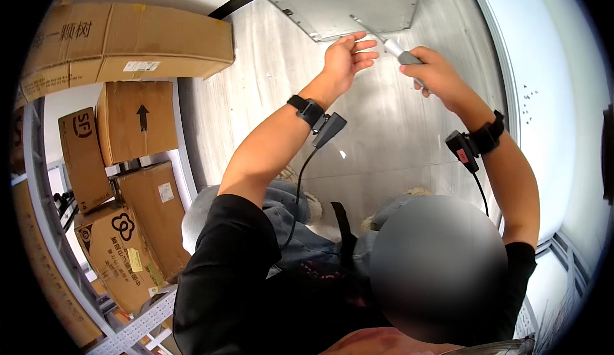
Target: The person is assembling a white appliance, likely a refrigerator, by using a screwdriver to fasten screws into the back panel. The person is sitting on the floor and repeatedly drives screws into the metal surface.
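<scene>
My right hand (440, 78) is wrapped round the grey handle of a screwdriver (393, 47). Its long thin shaft points away and to the left, with the tip in front of the lower part of a light grey metal panel (345, 0). My left hand (348, 61) is open and holds nothing, its fingers apart just below the shaft. From this view I cannot tell whether the tip or the left fingertips touch the panel. Both wrists wear black straps with small black devices (329, 130) and cables.
Left of me, a metal shelf (137, 322) holds several cardboard boxes (137, 121), and a long carton (163, 40) juts out at the far left. Pale wood-look floor (256, 77) lies below. A white wall (543, 99) runs along the right. A grey blurred disc covers part of the lower right.
</scene>
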`<state>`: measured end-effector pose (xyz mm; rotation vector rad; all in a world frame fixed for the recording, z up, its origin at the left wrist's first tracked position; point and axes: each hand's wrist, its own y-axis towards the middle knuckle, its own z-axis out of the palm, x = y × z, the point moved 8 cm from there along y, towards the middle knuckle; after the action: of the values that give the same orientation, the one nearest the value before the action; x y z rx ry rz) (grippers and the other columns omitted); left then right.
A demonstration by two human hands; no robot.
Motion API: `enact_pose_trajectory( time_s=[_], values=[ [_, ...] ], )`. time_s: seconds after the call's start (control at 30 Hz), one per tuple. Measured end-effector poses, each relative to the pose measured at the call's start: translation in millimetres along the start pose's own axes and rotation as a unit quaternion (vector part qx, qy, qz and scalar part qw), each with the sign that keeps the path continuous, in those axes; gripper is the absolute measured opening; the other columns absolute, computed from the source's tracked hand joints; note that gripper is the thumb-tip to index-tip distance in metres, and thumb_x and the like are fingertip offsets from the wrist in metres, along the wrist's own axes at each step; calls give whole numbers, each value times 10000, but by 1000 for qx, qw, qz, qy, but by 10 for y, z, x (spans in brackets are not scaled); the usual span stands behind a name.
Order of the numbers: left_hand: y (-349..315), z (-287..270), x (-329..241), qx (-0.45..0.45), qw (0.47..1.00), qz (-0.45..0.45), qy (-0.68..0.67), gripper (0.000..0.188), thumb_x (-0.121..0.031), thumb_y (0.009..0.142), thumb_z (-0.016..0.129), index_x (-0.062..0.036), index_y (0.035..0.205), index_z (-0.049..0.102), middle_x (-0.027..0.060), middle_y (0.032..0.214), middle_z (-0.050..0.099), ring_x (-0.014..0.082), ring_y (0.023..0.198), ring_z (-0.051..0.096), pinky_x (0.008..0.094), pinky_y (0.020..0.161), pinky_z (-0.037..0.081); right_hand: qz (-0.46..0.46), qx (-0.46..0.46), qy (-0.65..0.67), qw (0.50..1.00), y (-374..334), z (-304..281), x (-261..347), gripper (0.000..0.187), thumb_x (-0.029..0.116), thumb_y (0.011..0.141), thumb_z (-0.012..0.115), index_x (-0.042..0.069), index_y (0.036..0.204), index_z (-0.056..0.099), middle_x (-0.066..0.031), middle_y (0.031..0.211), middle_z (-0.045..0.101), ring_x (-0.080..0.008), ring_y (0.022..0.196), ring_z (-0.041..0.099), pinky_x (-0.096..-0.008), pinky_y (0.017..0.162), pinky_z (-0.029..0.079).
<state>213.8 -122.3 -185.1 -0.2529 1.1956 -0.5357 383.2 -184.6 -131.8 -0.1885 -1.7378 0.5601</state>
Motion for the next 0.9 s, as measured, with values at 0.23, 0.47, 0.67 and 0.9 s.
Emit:
enact_pose_trajectory(
  time_s=[0.23,0.47,0.67,0.9],
  values=[
    [185,-1255,-345,-23,998,-11,-51,339,-201,1005,249,-25,1155,497,127,1051,631,219,864,635,301,735,534,52,30,17,998,622,1261,186,432,237,756,673,-1,1074,504,-71,832,540,-144,652,545,-284,478,415],
    [544,-1620,-270,-34,998,-49,-35,308,-162,980,299,-9,1163,494,146,1022,637,208,799,645,280,655,530,86,-35,250,964,813,1902,-59,477,222,760,678,27,1131,452,-64,892,544,-146,649,551,-294,500,423],
    [811,-1624,-305,-8,997,-54,-51,305,-159,980,314,-19,1183,493,131,1001,648,212,783,644,292,662,519,104,-66,365,923,781,2288,-216,324,280,899,571,129,1173,487,-34,868,581,-117,665,555,-256,551,428],
    [819,-1583,-402,1,999,-31,9,310,-139,979,322,-8,1219,468,141,1058,638,211,805,655,283,672,525,87,-102,416,900,885,2314,-360,360,312,931,534,115,1228,481,-39,871,584,-105,650,530,-245,556,417]
  ],
)
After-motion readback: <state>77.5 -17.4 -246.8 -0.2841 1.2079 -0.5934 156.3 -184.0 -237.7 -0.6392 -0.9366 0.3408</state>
